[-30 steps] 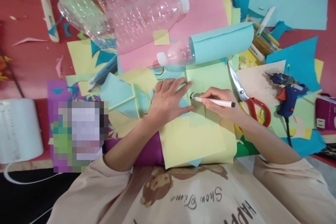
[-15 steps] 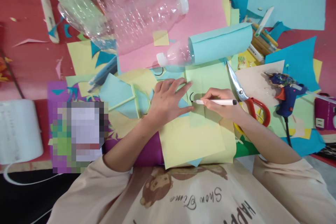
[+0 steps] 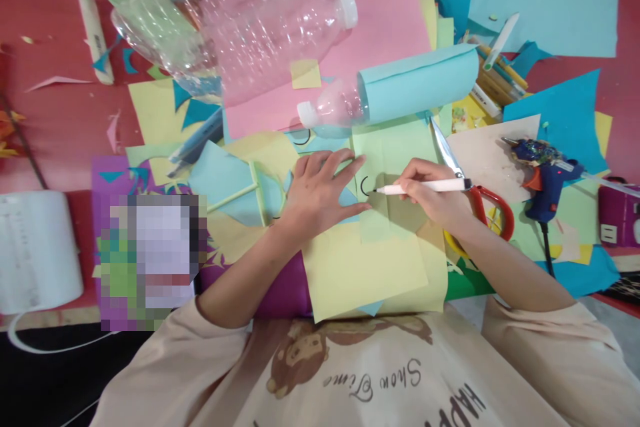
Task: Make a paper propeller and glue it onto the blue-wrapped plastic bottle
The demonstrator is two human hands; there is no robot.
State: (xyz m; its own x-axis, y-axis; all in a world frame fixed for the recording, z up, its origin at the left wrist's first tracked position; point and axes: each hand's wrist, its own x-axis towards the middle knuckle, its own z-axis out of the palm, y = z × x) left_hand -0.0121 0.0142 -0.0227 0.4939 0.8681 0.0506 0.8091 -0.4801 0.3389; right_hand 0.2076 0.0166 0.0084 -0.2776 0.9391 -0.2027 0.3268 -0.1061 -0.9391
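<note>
My right hand (image 3: 430, 193) grips a white marker (image 3: 440, 185) with a black end, its tip close to a curved black line on a light green paper (image 3: 400, 147). I cannot tell whether the tip touches the paper. With fingers spread, my left hand (image 3: 323, 190) lies flat over the paper's left edge and the sheets beside it. Nearer to me are pale yellow sheets (image 3: 370, 273). Red-and-yellow-handled scissors (image 3: 493, 210) lie partly under my right forearm. Beyond my hands rests a plastic bottle wrapped in light blue paper (image 3: 420, 83).
At the right lies a blue glue gun (image 3: 547, 190) with its cord running toward me. Clear plastic bottles (image 3: 280, 33) rest on pink paper (image 3: 380, 7) at the back. Paper scraps and several markers (image 3: 500, 77) are scattered around. A white box-like device (image 3: 37, 250) stands at the left.
My right hand has shifted slightly right with the marker, and the curved black line is a little longer. My left hand stays in place.
</note>
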